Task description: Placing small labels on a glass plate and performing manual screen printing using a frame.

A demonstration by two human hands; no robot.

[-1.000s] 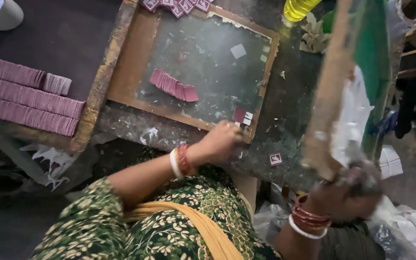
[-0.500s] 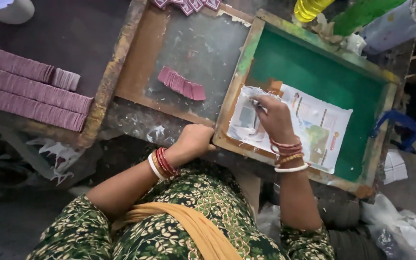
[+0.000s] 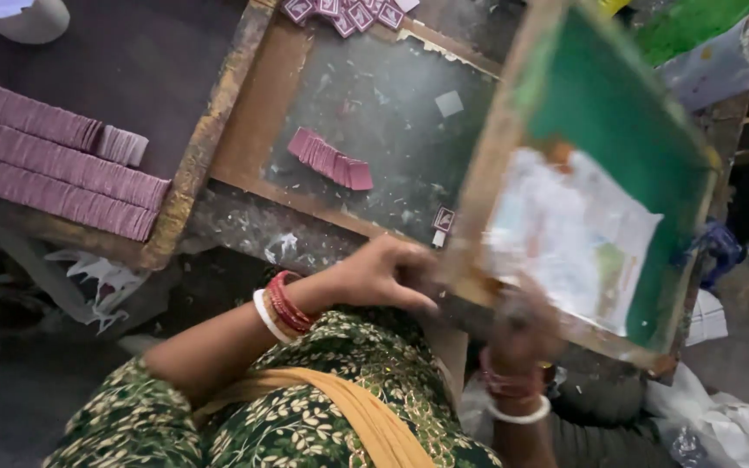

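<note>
A wooden screen frame [image 3: 487, 165] with green mesh and a white paper patch is tilted up off the table and blurred by motion. My right hand [image 3: 522, 325], also blurred, is shut on the frame's near edge. My left hand [image 3: 383, 273] lies at the table's front edge, its fingers flat and reaching toward the frame's near-left corner; nothing shows in it. Just beyond those fingers lies a small purple printed card [image 3: 444, 218]. A fanned stack of purple cards [image 3: 331, 160] rests on the dark plate [image 3: 392, 147].
Long rows of purple cards [image 3: 45, 165] fill the left bench. More printed cards [image 3: 348, 13] lie at the plate's far edge. A grey tube [image 3: 730, 56] and green sheet sit at top right, crumpled plastic [image 3: 721, 425] at bottom right.
Half a second ago the frame lay flat with my right hand pressing on its mesh. Now the frame is tilted up and my right hand has moved to its near edge.
</note>
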